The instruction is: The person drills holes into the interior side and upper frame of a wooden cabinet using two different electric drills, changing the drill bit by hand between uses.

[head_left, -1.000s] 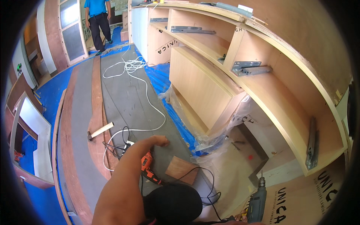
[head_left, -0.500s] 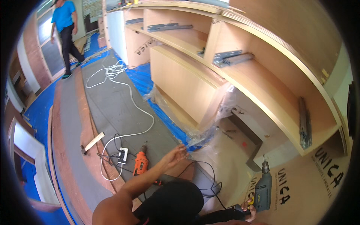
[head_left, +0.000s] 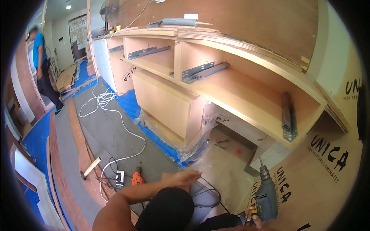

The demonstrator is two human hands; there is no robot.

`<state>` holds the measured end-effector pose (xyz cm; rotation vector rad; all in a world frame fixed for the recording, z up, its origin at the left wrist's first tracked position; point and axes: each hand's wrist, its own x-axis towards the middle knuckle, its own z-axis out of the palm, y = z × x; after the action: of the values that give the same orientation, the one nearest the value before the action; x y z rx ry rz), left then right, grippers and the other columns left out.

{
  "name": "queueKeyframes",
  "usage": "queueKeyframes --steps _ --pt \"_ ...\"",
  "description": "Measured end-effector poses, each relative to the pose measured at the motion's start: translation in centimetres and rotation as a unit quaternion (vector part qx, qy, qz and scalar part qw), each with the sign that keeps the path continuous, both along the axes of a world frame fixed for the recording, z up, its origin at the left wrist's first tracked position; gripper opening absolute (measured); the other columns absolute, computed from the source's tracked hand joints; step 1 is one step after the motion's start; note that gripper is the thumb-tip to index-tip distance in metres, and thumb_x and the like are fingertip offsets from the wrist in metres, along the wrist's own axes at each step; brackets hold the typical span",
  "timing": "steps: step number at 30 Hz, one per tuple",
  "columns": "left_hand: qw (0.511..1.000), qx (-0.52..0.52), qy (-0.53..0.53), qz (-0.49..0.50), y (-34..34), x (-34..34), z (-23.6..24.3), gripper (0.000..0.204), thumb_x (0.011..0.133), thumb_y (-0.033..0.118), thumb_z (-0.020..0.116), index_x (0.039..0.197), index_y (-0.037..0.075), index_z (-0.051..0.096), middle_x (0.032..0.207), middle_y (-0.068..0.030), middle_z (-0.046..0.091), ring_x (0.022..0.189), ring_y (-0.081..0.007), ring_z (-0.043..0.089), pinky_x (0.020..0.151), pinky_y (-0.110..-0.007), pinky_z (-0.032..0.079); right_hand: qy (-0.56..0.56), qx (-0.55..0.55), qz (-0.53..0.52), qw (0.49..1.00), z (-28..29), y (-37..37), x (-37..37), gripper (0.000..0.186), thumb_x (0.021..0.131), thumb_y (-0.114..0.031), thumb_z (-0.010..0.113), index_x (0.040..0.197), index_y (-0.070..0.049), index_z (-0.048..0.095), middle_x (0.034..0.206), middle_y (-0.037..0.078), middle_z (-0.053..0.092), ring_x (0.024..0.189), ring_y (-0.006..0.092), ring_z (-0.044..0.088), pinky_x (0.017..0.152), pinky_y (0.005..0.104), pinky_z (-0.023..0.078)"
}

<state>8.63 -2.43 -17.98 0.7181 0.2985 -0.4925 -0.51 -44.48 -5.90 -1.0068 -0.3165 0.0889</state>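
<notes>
Now the left hand has swung off the orange drill on the floor, fingers spread and empty over the plastic sheet, while the right hand stays clamped on the grey-green drill, bit up, by the cabinet.

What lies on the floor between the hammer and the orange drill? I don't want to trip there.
In the head view, a white power strip with dark cords plugged in lies between the hammer and the orange drill, with a white cable running up to it.
</notes>
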Motion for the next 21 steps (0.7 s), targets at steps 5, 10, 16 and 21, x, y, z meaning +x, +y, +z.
queueKeyframes --steps 5,10,16,21 --pt "0.972 -0.038 -0.232 0.002 -6.4 8.6 17.5 0.024 0.098 0.008 0.071 0.117 0.014 0.059 0.099 0.0019 0.066 0.084 -0.0087 0.065 0.075 -0.026 0.057 -0.084 -0.011 -0.036 0.996 1.2 0.5 -0.8 0.045 0.091 -0.020 0.069 0.123 0.011 0.062 0.079 0.008 0.059 0.056 0.0137 0.046 0.058 0.0273 0.036" --pt "0.902 0.099 -0.419 0.034 -10.9 10.4 27.8 0.038 0.095 0.006 0.074 0.128 0.011 0.055 0.100 -0.0010 0.067 0.090 -0.0111 0.065 0.078 -0.029 0.055 -0.032 -0.046 -0.103 0.993 4.9 3.9 -0.9 0.040 0.085 -0.001 0.074 0.122 0.009 0.065 0.104 0.016 0.071 0.073 0.0154 0.061 0.066 0.0270 0.048" --pt "0.891 0.070 -0.447 -0.027 -14.9 9.4 29.5 0.044 0.094 0.005 0.077 0.130 0.006 0.052 0.100 -0.0053 0.069 0.087 -0.0130 0.066 0.078 -0.029 0.054 -0.005 -0.095 -0.170 0.981 2.9 2.3 -3.3 0.050 0.081 -0.008 0.077 0.121 0.016 0.061 0.097 0.025 0.071 0.060 0.0172 0.059 0.056 0.0296 0.045" --pt "0.897 0.063 -0.437 -0.027 -15.3 8.8 29.9 0.049 0.093 0.003 0.077 0.134 0.006 0.049 0.100 -0.0062 0.069 0.087 -0.0128 0.067 0.077 -0.029 0.056 0.012 -0.161 -0.165 0.973 2.4 1.1 -3.8 0.061 0.080 -0.013 0.078 0.128 0.018 0.056 0.096 0.030 0.070 0.058 0.0216 0.060 0.055 0.0332 0.046"
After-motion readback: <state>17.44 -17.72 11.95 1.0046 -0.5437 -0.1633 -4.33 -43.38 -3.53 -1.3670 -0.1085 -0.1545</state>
